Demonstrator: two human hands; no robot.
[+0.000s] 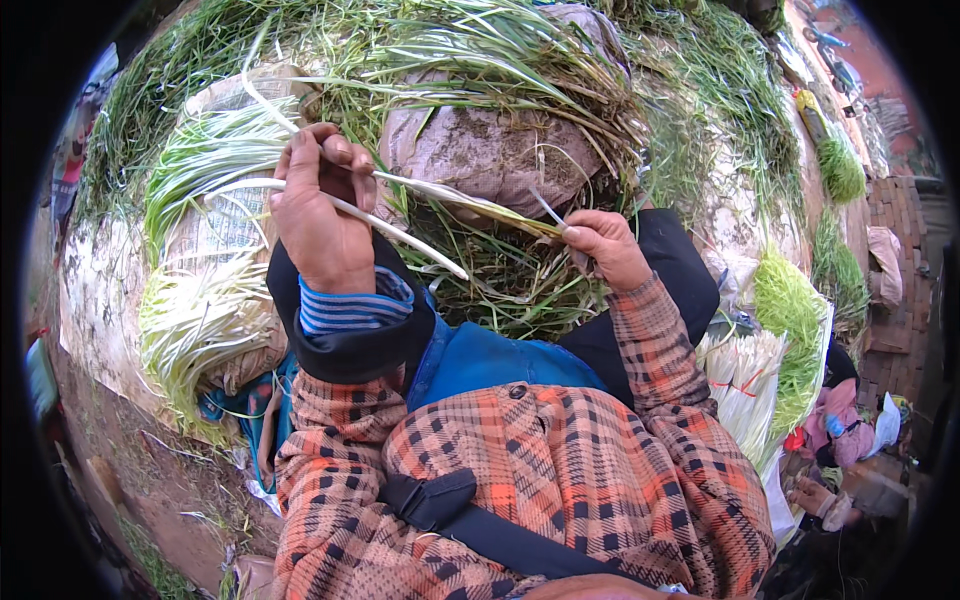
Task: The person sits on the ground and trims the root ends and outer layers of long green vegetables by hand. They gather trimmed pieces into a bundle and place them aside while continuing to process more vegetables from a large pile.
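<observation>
My left hand holds long white stems that look like blanched chives or leeks. One loose white stem slants from it down to the right. A second stalk with yellowed outer leaves stretches from the left fingers to my right hand, which pinches its end between thumb and fingertips. A thin pale sliver sticks up by the right fingertips; whether it is a peel or a small blade, I cannot tell. Behind the hands, untrimmed green stalks lie over a dirty woven sack.
At left, white-stemmed bundles and yellowish ones rest on sacking. Leaf scraps cover the ground between my knees. To the right are a tied white bundle, yellow-green leaves and another person.
</observation>
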